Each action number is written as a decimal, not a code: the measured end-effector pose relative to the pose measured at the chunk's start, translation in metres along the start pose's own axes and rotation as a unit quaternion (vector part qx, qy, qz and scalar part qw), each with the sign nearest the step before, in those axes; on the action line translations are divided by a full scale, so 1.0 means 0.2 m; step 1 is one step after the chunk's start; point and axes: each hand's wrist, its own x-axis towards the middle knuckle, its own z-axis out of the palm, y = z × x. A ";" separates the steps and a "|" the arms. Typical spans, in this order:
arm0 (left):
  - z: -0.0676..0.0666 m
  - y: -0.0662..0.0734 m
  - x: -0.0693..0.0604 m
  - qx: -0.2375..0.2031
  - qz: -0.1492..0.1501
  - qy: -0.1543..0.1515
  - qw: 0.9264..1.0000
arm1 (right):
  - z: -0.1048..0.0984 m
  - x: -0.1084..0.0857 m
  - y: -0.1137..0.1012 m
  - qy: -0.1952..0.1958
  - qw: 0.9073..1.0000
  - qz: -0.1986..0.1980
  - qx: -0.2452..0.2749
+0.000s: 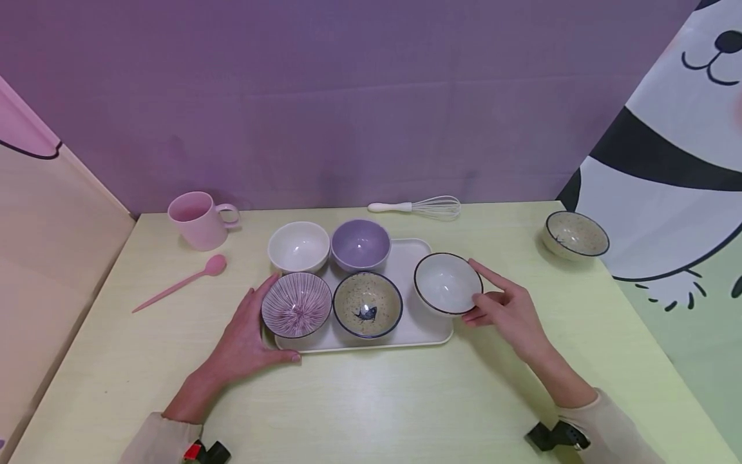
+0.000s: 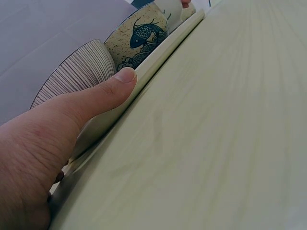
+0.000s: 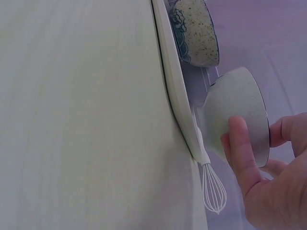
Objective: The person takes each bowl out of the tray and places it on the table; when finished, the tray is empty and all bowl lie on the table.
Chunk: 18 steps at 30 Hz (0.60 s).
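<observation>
My right hand (image 1: 511, 316) pinches a white bowl with a dark rim (image 1: 447, 282) by its right side, thumb at the rim and fingers against the outer wall. That bowl is over the right end of a white tray (image 1: 426, 335), and the right wrist view shows it held above the tray. My left hand (image 1: 246, 335) holds the tray's front left corner, thumb along the front edge. Beside it on the tray sit a striped bowl (image 1: 297, 304) and a speckled bowl with a fish picture (image 1: 368, 304). Behind them are a white bowl (image 1: 299, 247) and a purple bowl (image 1: 361, 245).
A pink mug (image 1: 199, 222) and a pink spoon (image 1: 185, 282) are at the left of the table. Behind the tray lies a whisk (image 1: 420, 206). Another speckled bowl (image 1: 575, 235) stands near the table's right edge. A purple cloth wall (image 1: 348, 109) rises behind.
</observation>
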 end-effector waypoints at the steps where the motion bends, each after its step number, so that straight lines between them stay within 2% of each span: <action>1: 0.00 0.00 0.00 0.000 0.001 0.000 1.000 | -0.01 0.00 0.00 0.004 1.000 -0.001 0.001; 9: 0.00 0.00 0.00 0.003 -0.006 0.000 1.000 | -0.08 0.04 0.02 0.036 0.999 0.015 0.017; 18: 0.01 0.00 -0.01 0.003 -0.014 0.003 1.000 | -0.19 0.08 0.05 0.064 0.996 0.028 0.060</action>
